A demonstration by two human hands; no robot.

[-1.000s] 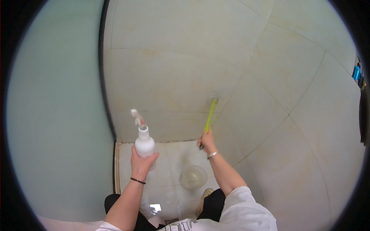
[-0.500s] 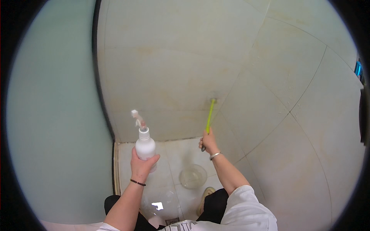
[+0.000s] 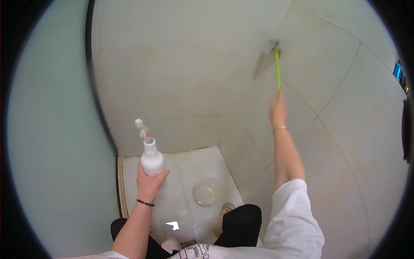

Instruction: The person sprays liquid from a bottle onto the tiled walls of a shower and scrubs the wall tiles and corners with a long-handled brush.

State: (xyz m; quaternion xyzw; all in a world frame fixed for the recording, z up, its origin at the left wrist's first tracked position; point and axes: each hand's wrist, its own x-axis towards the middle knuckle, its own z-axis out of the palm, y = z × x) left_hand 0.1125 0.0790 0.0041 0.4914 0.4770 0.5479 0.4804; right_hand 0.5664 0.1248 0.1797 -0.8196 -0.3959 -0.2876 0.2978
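Both hands [image 3: 148,184] [image 3: 279,110] gripping, bottle [image 3: 152,162] left, handle [image 3: 277,71] right

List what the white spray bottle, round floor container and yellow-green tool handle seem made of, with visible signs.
White spray bottle: probably plastic, satin finish; smooth, opaque body.
Round floor container: likely plastic, possibly glass, clear finish; its wall looks see-through.
Yellow-green tool handle: perhaps plastic or coated metal; bright, even colour, gloss unclear.

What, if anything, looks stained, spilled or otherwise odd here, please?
Faint brownish patches discolour the pale back wall, and whitish, drip-like marks show on the wall at right; both stand out against the plain surfaces. The white spray bottle in the left hand shows no obvious leak.
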